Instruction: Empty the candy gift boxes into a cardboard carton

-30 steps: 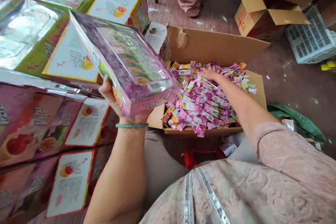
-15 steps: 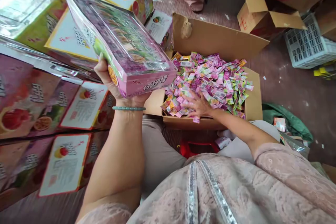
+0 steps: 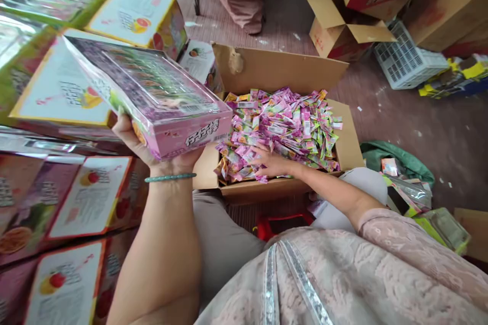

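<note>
My left hand (image 3: 143, 152) supports a purple display box (image 3: 194, 134) from below, its fingers wrapped round the side. The box has a clear window on top, with rows of sticks visible through it, and is tilted. To its right stands an open cardboard carton (image 3: 278, 68) filled with small purple, green and orange packets (image 3: 284, 117). My right hand (image 3: 272, 163) lies on the packets near the carton's front edge, fingers stretched out. The tips are partly lost among the packets.
Fruit-printed boxes (image 3: 89, 198) are stacked at the left. At the upper right are open cartons (image 3: 335, 35) and a white plastic crate (image 3: 407, 58). A green sack (image 3: 400, 155) and packaging (image 3: 442, 228) lie at the right. Something red (image 3: 282, 223) sits between my knees.
The whole view has shifted, so the carton and display box sit further left. My right hand has flattened onto the packets near the front edge. My left hand keeps its hold on the display box.
</note>
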A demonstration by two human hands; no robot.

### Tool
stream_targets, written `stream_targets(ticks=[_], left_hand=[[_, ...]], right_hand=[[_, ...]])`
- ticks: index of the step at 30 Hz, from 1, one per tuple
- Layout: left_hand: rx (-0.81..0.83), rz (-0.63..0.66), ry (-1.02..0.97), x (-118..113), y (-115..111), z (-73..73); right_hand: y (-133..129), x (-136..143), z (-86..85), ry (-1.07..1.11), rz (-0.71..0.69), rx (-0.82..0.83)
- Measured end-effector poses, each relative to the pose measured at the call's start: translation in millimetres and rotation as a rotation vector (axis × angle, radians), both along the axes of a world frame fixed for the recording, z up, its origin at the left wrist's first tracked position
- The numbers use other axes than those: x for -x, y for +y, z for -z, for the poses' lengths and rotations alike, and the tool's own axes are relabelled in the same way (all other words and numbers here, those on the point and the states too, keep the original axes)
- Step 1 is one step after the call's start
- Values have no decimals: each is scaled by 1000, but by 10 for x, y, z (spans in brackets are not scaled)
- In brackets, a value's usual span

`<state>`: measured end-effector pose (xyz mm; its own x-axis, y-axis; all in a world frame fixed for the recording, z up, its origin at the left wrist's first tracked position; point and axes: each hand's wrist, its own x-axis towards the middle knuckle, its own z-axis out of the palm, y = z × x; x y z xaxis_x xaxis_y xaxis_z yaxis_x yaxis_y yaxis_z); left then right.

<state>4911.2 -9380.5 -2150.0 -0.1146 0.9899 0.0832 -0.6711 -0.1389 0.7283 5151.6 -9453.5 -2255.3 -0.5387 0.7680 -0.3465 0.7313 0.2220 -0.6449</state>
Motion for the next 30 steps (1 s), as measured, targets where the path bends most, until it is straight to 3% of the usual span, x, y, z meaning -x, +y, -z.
stream_targets(ticks=[4,6,8,10,12,15,18,20,22,25,28,30], left_hand=[[-107,87,-23,-79,-23,-31],[-96,63,-61,-97,-20,-35],[-75,32,-61,-111,-14,-34],[-49,-2,-34,-127,-17,-35],[-10,-33,4,-147,-32,-44],[48,-75,66,-193,-63,-79],[20,-66,149,-274,-64,-136],[-18,-27,180,-343,-47,-168],[-22,18,187,-406,-30,-182],[33,50,187,-471,-26,-172],[53,58,192,-507,-50,-157],[40,41,196,-524,-63,-155]], right_hand=[[26,-402,-449,431,187,167],[145,-714,-577,457,392,89],[295,-1039,-598,300,653,-162],[425,-1306,-509,19,881,-399],[495,-1450,-324,-277,979,-386],[495,-1416,49,-531,878,-144],[506,-1272,340,-587,780,-126],[569,-1243,402,-552,775,-107],[640,-1297,350,-481,751,-32],[639,-1493,138,-382,679,25],[506,-1781,-101,-324,595,-97],[420,-2020,-220,-305,634,-252]])
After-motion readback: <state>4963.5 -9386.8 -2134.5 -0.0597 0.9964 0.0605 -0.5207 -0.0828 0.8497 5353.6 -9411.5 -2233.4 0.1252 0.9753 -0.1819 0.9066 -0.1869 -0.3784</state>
